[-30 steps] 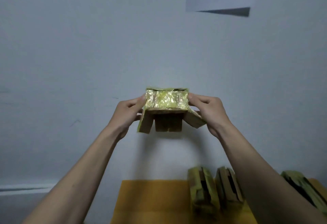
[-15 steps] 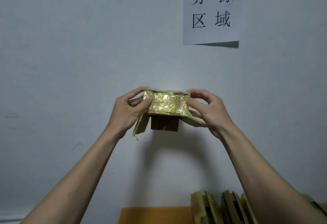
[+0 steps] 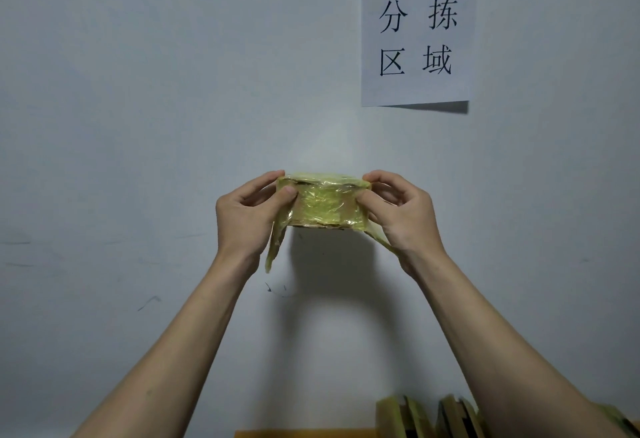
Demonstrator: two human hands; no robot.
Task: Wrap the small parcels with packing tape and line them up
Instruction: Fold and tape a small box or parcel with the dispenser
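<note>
Pale smooth wall [image 3: 138, 126] behind; left hand [image 3: 247, 216] and right hand [image 3: 403, 216] pinch the ends of a boxy parcel [image 3: 325, 205] in crinkled yellow tape; open space beneath it.

Count taken from the head view. Hands: two, the left hand [image 3: 247, 216] and the right hand [image 3: 403, 214]. Parcels held up before the wall: one, a tape-wrapped parcel [image 3: 323, 205]. Parcels standing at the lower edge: two plainly, the nearer parcel [image 3: 401, 417] and the second parcel [image 3: 459, 417]; a third item [image 3: 620, 422] shows only a corner at the right edge, kind uncertain. Paper signs [image 3: 419, 29] on the wall: one, bearing six printed characters. Yellow surface [image 3: 304, 433]: one.
</note>
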